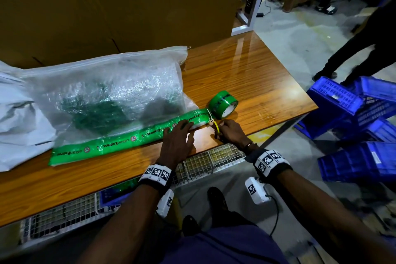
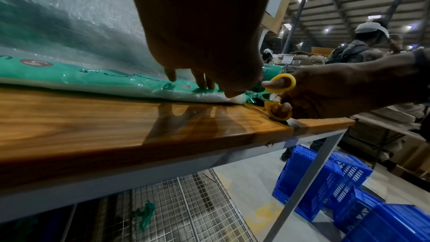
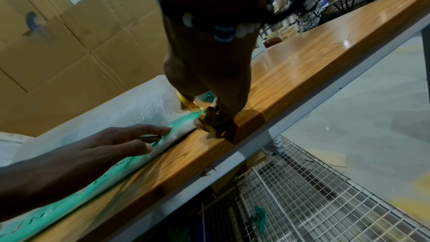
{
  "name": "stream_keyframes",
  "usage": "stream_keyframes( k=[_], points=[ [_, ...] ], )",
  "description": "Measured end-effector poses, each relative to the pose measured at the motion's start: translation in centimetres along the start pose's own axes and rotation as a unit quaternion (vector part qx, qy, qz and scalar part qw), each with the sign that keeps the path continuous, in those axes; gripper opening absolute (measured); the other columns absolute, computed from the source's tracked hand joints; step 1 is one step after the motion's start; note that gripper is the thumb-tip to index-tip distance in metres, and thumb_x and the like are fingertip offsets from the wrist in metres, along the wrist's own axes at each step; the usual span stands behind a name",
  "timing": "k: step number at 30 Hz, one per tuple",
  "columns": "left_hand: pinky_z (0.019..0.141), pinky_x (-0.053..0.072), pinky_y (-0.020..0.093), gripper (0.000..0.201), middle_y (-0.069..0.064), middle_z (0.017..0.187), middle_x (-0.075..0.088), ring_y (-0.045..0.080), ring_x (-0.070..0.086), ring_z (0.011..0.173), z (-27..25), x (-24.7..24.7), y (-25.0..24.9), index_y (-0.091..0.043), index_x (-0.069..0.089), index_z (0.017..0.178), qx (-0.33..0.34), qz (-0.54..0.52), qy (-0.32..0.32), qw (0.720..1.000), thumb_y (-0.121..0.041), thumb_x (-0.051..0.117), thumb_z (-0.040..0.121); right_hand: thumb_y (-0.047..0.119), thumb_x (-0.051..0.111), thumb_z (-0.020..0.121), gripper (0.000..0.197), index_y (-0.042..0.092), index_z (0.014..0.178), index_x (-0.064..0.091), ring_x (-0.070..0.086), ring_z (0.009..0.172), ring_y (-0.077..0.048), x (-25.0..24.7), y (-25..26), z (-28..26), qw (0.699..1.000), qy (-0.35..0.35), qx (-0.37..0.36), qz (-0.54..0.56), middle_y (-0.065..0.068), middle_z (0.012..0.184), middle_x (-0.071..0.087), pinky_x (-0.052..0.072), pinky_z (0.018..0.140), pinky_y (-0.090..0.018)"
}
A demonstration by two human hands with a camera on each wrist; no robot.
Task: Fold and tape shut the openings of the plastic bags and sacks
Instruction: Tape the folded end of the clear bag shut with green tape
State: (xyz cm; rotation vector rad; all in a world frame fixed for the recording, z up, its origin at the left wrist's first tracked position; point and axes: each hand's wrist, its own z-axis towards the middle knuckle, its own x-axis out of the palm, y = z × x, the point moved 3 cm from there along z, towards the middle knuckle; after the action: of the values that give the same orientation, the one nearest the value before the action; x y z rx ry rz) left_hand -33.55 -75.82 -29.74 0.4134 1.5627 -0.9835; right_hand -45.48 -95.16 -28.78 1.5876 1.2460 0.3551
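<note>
A wall of cardboard (image 1: pixel 120 6) stands behind a glossy wood-grain bench (image 1: pixel 246 75), and grey concrete floor (image 1: pixel 304 34) spreads to the right, where blue crates (image 1: pixel 353 118) are stacked and a second person's dark legs (image 1: pixel 351 53) stand beside them. Below the bench top runs a wire-mesh shelf (image 2: pixel 186 209) with a scrap of green tape on it.

On the bench lies a clear sack (image 1: pixel 111 94) with something dark green inside (contents too blurred to name), its far-left end against a white bag (image 1: pixel 19 113). The sack's near edge is folded over and covered along its length by a strip of green printed tape (image 1: pixel 120 143), which runs on to a tape roll (image 1: pixel 222 106) standing on edge just past the sack's right corner.

The left hand (image 1: pixel 177 139) rests on the taped fold near its right end, fingers straight and spread, fingertips (image 2: pixel 202 84) pressing the tape down. Just beside it, at the sack's corner, the right hand (image 1: pixel 230 130) grips yellow-handled scissors (image 1: pixel 216 127), thumb and fingers through the loops (image 2: pixel 280 84). The blades point at the short stretch of tape between sack and roll; whether they are closed on it cannot be told.
</note>
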Motion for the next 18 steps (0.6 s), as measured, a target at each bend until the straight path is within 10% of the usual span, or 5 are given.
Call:
stream_keyframes(
  k=[5,9,13,18],
  points=[
    [0.113,0.029,0.054,0.043,0.000,0.155,0.048,0.022,0.053,0.135,-0.1,0.1,0.0,-0.024,0.054,0.148,0.000,-0.004,0.003,1.000,-0.036,0.049,0.107,0.051,0.054,0.075,0.040,0.013,0.077,0.068,0.067,0.063,-0.028,-0.4,0.6,0.0,1.000,0.012,-0.011,0.004,-0.008,0.066,0.071,0.050,0.061,-0.033],
    [0.115,0.026,0.055,0.044,0.001,0.157,0.047,0.021,0.051,0.138,-0.2,0.3,0.1,-0.024,0.053,0.149,-0.002,-0.006,0.001,1.000,-0.037,0.048,0.108,0.033,0.059,0.095,0.028,0.015,0.077,0.069,0.070,0.065,-0.030,-0.9,-0.2,0.3,1.000,0.017,-0.018,-0.019,-0.007,0.068,0.073,0.055,0.065,-0.047],
    [0.115,0.025,0.053,0.044,0.001,0.157,0.046,0.022,0.051,0.137,-0.3,0.5,0.2,-0.025,0.052,0.150,-0.003,-0.008,0.000,1.000,-0.037,0.048,0.108,0.046,0.072,0.094,0.039,0.017,0.070,0.067,0.064,0.054,-0.020,-0.6,0.6,0.2,0.999,0.017,-0.023,-0.025,-0.003,0.060,0.070,0.048,0.057,-0.029],
    [0.114,0.028,0.054,0.043,-0.001,0.155,0.048,0.021,0.054,0.134,-0.2,0.2,0.1,-0.026,0.053,0.149,-0.004,-0.005,-0.003,1.000,-0.037,0.048,0.107,0.054,0.074,0.087,0.048,0.009,0.071,0.068,0.062,0.051,-0.011,-0.6,1.3,-0.1,0.998,-0.001,-0.038,-0.059,-0.007,0.063,0.071,0.050,0.061,-0.030]
  ],
)
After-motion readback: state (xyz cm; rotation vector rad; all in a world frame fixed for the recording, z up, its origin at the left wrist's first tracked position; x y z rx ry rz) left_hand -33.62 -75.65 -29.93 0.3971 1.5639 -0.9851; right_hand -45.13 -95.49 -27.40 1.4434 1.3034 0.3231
